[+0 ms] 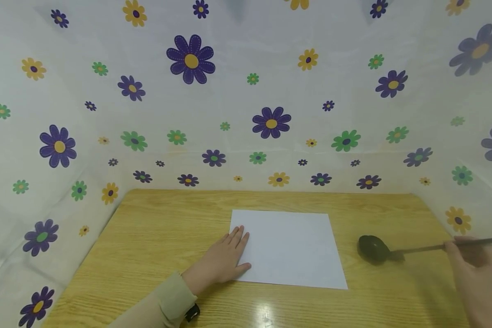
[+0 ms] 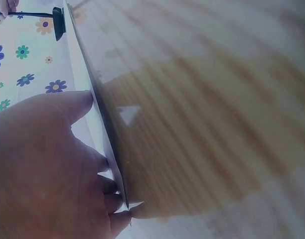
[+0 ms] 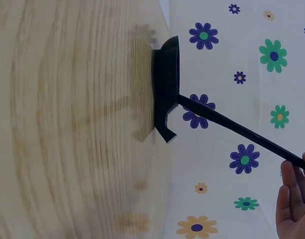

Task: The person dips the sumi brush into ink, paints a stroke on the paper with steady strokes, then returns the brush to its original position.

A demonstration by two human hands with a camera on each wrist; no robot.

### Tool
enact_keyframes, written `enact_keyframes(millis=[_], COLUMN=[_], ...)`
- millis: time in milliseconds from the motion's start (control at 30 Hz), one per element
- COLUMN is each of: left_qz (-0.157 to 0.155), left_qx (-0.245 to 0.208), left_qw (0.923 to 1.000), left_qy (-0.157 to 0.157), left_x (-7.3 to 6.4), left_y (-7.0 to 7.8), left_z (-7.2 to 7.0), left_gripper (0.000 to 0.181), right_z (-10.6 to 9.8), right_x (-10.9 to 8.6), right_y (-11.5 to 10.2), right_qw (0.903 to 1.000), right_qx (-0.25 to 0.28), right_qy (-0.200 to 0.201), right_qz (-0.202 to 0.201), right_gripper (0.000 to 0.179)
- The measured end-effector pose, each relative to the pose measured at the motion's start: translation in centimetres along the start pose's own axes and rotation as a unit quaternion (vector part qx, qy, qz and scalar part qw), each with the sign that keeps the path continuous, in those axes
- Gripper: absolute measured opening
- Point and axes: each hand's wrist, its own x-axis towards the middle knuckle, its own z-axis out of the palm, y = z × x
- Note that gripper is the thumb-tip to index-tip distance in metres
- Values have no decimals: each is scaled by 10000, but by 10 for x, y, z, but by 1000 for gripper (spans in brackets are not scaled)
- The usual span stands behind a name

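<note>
A white sheet of paper (image 1: 291,250) lies flat on the wooden table. My left hand (image 1: 223,258), fingers straight, rests on the sheet's left side; the left wrist view shows its thumb and fingers along the paper's edge. At the right, my right hand (image 1: 481,280) pinches the long handle of a black ladle (image 1: 374,249) between thumb and fingers. The ladle's bowl (image 3: 166,82) sits at the tabletop to the right of the paper, a short foot-like tab sticking out beside the handle. Whether the bowl bears fully on the wood I cannot tell.
The wooden table (image 1: 156,241) has rounded far corners. A white cloth (image 1: 229,100) printed with purple, yellow and green flowers encloses its back and both sides. A small black object (image 1: 192,312) shows at the left sleeve's cuff.
</note>
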Motion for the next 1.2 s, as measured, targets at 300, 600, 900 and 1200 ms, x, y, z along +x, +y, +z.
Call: enact_keyframes(millis=[300,600,900,1200], left_qz=[-1,9,32,21], left_qx=[-19,-31,-8,78], left_qw=[10000,10000,10000,10000], left_qy=[10,-8,-22,24], left_x=[0,-2,-1,0], left_y=[0,1,1,1], left_z=[0,-2,-2,0], left_gripper=[82,81,81,82], right_z=[-5,-8,-1,-2], right_x=[1,-2,-4,2], right_y=[4,-5,-9,6], right_qw=[9972,9979,9985,9969], right_qx=[522,590,540,134], right_qy=[359,253,33,426], right_qz=[-391,36,94,-654], right_gripper=[47,40,30,47])
